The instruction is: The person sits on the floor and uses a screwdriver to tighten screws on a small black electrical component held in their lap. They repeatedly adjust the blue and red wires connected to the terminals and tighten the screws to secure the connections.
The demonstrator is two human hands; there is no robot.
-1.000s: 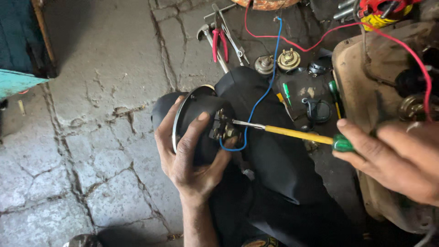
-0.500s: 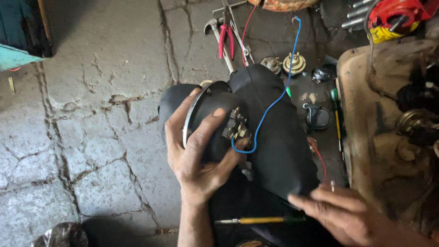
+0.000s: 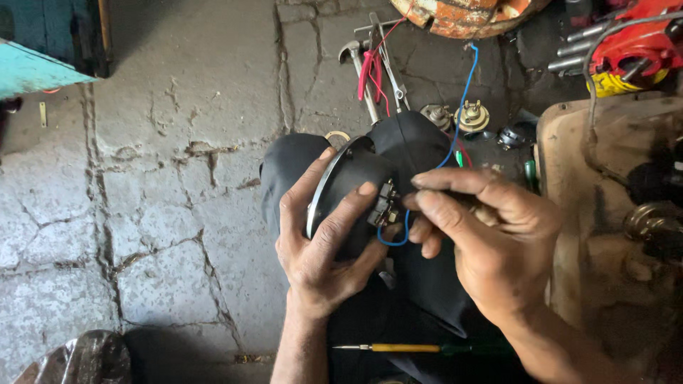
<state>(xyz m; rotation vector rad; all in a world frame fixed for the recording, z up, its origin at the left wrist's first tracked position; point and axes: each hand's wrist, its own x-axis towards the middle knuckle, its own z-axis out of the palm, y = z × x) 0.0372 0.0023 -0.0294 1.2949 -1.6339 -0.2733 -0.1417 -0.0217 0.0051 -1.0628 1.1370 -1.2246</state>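
My left hand (image 3: 320, 245) grips a round black headlamp housing (image 3: 348, 178) with a chrome rim, back side toward me, over my dark-trousered knee. A blue wire (image 3: 455, 121) loops from the connector block (image 3: 385, 203) on the housing's back up toward the top. My right hand (image 3: 491, 245) has its fingers pinched together right at that connector, touching the wire end; what it pinches is hidden. A yellow-handled screwdriver (image 3: 405, 348) lies on my lap below both hands.
Cracked stone floor (image 3: 178, 178) spreads left. Red-handled pliers (image 3: 370, 75) and metal tools lie at top centre beside small round metal parts (image 3: 473, 115). A rusty disc (image 3: 462, 14) and a red machine part (image 3: 633, 43) sit at top; a brown metal casing (image 3: 605, 213) stands right.
My right hand put the yellow screwdriver down on my lap, then rose to the connector on the housing's back. The left hand kept its grip on the housing.
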